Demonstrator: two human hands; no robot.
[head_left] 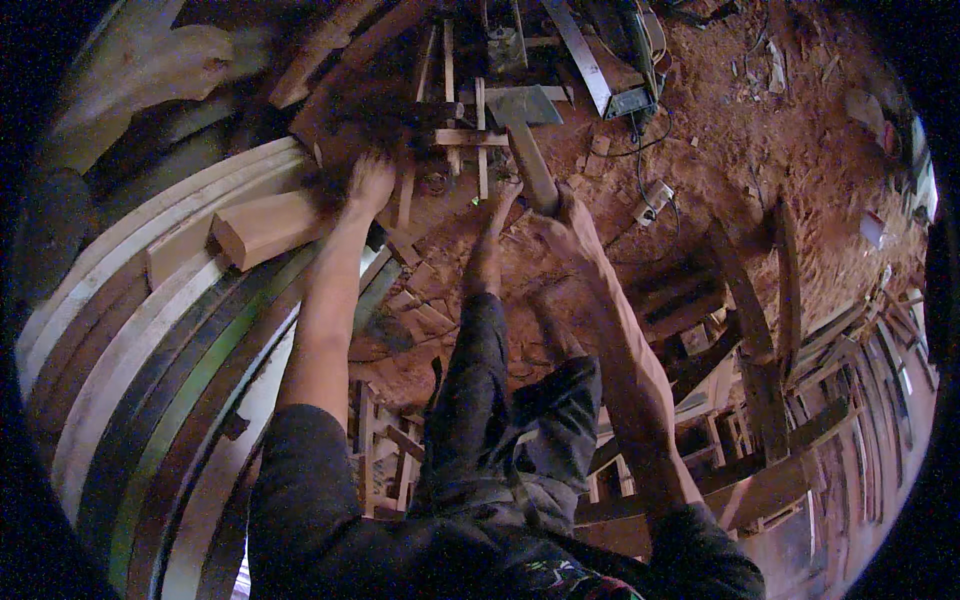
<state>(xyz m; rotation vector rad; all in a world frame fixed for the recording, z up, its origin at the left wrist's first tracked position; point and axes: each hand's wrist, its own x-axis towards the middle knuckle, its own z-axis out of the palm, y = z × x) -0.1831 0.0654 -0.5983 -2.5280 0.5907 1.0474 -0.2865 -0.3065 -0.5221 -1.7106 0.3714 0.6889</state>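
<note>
My right hand (567, 225) is wrapped round the lower end of a long wooden handle. At its top the handle carries a broad, flat grey head, so it looks like a hatchet (535, 165), pointing up and away from me. To the left, my left hand (371, 182) is closed at the near edge of a dark piece of wood (352, 130); deep shadow hides most of its fingertips. A pale thick wooden block (270, 228) lies beside my left forearm. My bare foot (508, 195) stands just left of the right hand.
Long curved-looking boards (130, 400) are stacked along the left. Thin wooden frame pieces (470, 138) stand ahead. A power socket block (655, 202) with a cable lies on the reddish, chip-covered ground (700, 150). More timber (775, 400) fills the right side.
</note>
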